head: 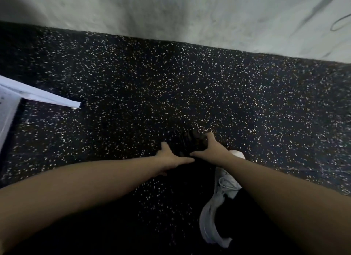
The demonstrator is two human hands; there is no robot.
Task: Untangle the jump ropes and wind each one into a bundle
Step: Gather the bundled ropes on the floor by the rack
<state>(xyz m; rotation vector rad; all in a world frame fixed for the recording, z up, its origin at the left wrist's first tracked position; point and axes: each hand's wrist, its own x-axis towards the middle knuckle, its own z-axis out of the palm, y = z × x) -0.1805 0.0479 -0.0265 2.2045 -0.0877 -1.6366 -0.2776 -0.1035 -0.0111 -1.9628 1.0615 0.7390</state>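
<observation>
A dark tangle of jump ropes (187,140) lies on the black speckled floor (133,95), blurred and hard to tell from the floor. My right hand (210,148) reaches down onto it from the right, thumb and fingers curved round the dark mass. My left hand (171,157) is at the tangle's near left side with the thumb spread and a finger stretched straight toward my right thumb. The rope strands and handles cannot be made out singly.
My white shoe (220,201) stands just behind my right hand. A white panel-like object (32,94) juts in from the left edge. A pale wall (190,13) meets the floor beyond, and a thin dark cord (340,23) hangs at its far right.
</observation>
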